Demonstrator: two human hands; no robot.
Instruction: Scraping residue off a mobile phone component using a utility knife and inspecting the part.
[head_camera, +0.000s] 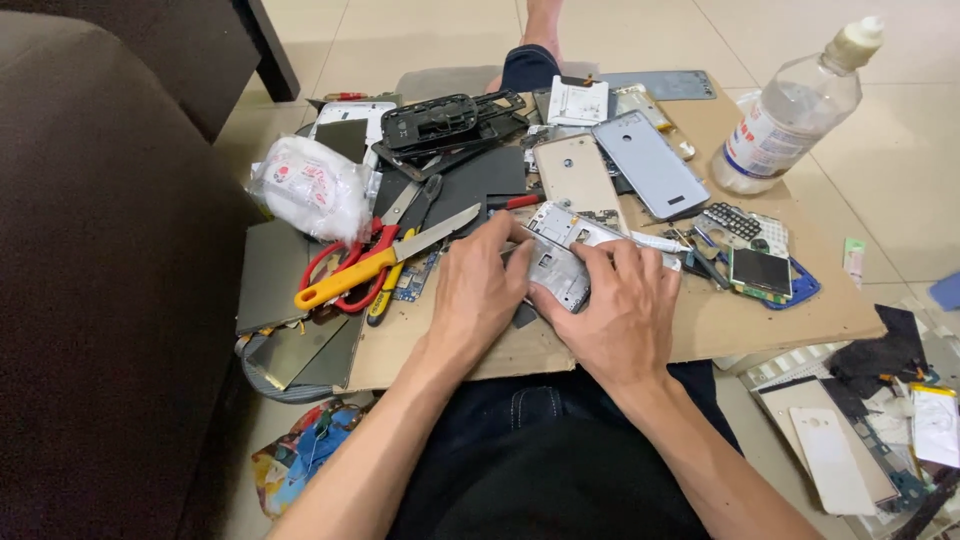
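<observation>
Both my hands rest on a silver phone frame (556, 262) lying on a cardboard sheet (760, 320) across my lap. My left hand (478, 290) grips the frame's left side with its fingers curled over the edge. My right hand (612, 310) covers the frame's lower right part, fingertips pressing on it. Just left of my left hand lies a knife with a yellow handle (375, 262) across red-handled scissors (345, 265). A gold phone back cover (575, 175) and a grey-blue phone back cover (650, 165) lie beyond the frame.
A clear plastic bottle (790, 110) stands at the far right of the cardboard. A black phone frame (445, 122), a white plastic bag (310, 185), a small circuit board with screen (762, 272) and dark panels (275, 275) lie around. A dark sofa (90, 280) is at left. White covers (835, 455) lie on the floor at right.
</observation>
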